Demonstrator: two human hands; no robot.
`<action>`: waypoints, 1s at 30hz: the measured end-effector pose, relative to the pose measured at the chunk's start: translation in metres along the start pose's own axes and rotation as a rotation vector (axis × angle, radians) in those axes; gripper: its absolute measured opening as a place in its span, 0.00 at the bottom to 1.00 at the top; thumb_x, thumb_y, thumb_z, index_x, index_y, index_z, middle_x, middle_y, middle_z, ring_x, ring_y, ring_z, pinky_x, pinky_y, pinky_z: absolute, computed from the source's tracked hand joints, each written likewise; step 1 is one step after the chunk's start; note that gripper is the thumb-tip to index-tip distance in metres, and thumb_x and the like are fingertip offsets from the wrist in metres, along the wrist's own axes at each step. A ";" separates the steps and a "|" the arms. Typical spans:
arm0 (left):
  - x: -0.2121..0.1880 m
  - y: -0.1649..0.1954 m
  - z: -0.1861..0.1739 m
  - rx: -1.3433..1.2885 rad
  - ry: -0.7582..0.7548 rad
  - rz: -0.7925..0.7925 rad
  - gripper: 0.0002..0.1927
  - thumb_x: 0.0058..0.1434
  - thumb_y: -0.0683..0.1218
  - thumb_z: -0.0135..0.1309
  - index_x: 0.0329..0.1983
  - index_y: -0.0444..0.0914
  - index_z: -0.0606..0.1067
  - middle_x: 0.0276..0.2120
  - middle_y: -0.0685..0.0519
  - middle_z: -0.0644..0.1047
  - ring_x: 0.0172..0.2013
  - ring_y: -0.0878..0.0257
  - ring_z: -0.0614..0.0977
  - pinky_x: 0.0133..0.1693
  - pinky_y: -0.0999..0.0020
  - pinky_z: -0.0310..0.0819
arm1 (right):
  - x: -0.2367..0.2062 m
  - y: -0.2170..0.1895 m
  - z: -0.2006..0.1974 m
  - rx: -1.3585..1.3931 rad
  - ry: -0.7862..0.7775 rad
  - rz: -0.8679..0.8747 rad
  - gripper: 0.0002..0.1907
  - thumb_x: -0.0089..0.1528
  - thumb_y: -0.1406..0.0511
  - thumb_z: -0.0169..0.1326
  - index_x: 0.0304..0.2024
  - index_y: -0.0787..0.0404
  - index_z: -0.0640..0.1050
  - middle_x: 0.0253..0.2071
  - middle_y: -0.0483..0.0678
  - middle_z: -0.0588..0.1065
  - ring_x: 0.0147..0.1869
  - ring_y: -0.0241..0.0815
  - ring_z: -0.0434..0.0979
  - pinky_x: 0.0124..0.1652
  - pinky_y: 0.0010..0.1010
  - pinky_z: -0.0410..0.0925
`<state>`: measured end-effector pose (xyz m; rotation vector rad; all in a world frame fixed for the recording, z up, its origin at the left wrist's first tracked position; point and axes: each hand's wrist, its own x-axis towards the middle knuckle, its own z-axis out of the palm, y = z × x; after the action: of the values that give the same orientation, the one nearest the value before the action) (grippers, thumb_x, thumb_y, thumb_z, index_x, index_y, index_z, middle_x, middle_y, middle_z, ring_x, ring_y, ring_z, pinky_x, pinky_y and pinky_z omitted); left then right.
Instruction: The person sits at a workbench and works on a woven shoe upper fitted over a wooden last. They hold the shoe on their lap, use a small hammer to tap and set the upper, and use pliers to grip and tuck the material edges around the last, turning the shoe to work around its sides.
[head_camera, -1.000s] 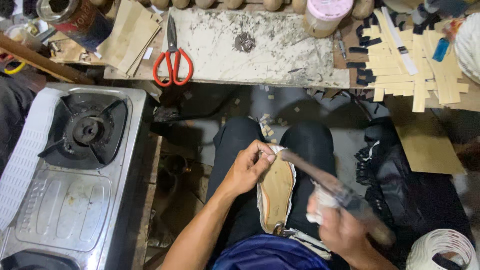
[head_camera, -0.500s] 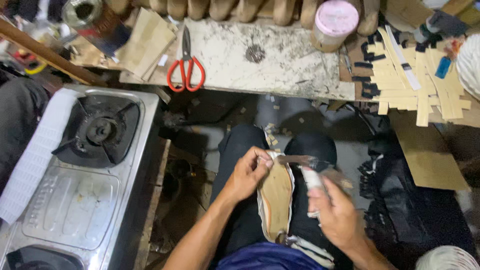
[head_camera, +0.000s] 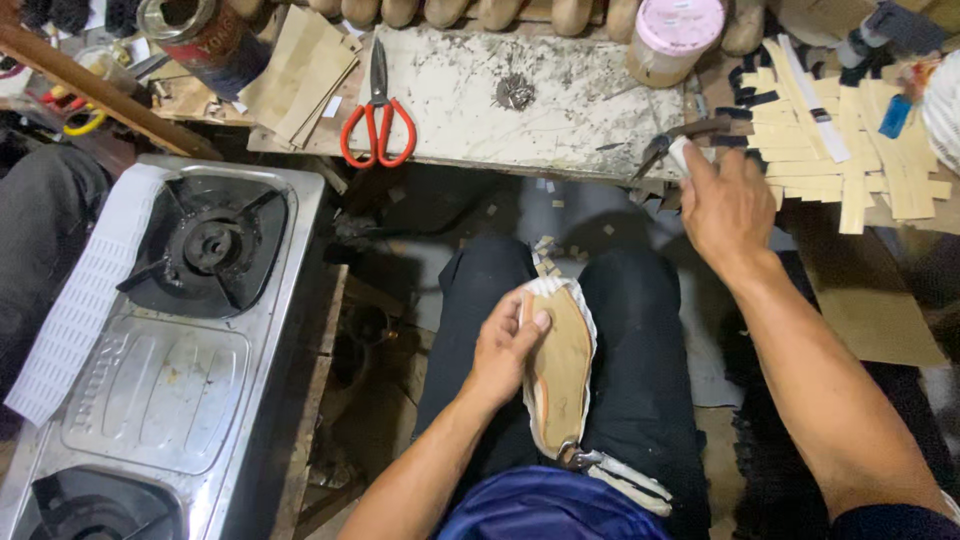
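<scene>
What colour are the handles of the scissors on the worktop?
Bright red handles on the scissors, clearest in the head view.

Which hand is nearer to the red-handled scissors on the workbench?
Left, though only narrowly. The left hand holds the shoe sole on the lap, below and right of the scissors. The right hand is farther right, at the pliers on the bench edge.

Left hand (head_camera: 505, 345) on lapped shoe (head_camera: 557, 370); right hand (head_camera: 728, 205) gripping, seemingly, pincers (head_camera: 672, 148).

One shoe (head_camera: 560, 370) sits in the left hand (head_camera: 505, 345). One pair of pliers (head_camera: 680, 140) is in the right hand (head_camera: 730, 205). One pair of scissors (head_camera: 378, 115) and one jar (head_camera: 675, 35) lie beyond both hands.
</scene>
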<state>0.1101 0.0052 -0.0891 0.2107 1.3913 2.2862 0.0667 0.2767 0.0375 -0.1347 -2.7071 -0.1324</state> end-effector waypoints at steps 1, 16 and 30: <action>0.003 0.004 -0.003 -0.015 -0.001 0.015 0.22 0.67 0.44 0.54 0.63 0.34 0.70 0.53 0.50 0.79 0.53 0.63 0.79 0.57 0.65 0.72 | -0.003 0.000 0.002 0.010 0.060 -0.021 0.24 0.65 0.64 0.60 0.64 0.55 0.78 0.52 0.57 0.73 0.53 0.60 0.74 0.47 0.48 0.68; 0.033 0.049 -0.018 -0.326 0.263 0.277 0.17 0.69 0.42 0.54 0.60 0.35 0.69 0.51 0.51 0.78 0.51 0.64 0.79 0.56 0.66 0.72 | -0.207 -0.093 -0.024 0.993 -0.751 0.338 0.30 0.58 0.58 0.61 0.62 0.56 0.73 0.27 0.49 0.80 0.30 0.45 0.79 0.33 0.37 0.72; 0.010 0.052 0.010 -0.579 -0.014 0.099 0.24 0.72 0.49 0.52 0.67 0.34 0.67 0.56 0.44 0.77 0.55 0.54 0.79 0.59 0.57 0.73 | -0.265 -0.047 -0.011 1.269 -0.553 0.504 0.30 0.58 0.56 0.59 0.58 0.65 0.76 0.46 0.51 0.80 0.47 0.44 0.80 0.45 0.35 0.76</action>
<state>0.0894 -0.0023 -0.0400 0.1082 0.6738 2.6491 0.3059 0.2094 -0.0673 -0.4839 -2.5700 1.9143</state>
